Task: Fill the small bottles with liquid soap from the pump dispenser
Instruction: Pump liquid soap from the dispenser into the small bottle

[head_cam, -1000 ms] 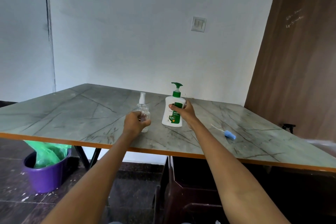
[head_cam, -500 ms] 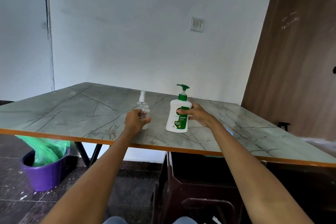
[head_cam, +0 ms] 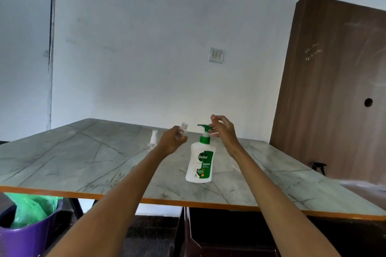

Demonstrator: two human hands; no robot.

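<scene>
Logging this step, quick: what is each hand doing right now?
Left hand: holds the uncapped small clear bottle.
Right hand: open, at the pump dispenser head.

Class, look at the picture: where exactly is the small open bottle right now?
In the head view, the small open bottle is held up off the table in the left hand, just left of the soap dispenser's green pump.

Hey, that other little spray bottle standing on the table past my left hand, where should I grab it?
Grip the clear body of the small spray bottle low, coming from its near side. It stands upright, and its white sprayer top is narrow and likely twists off, so pinching there would probably be less steady.
</scene>
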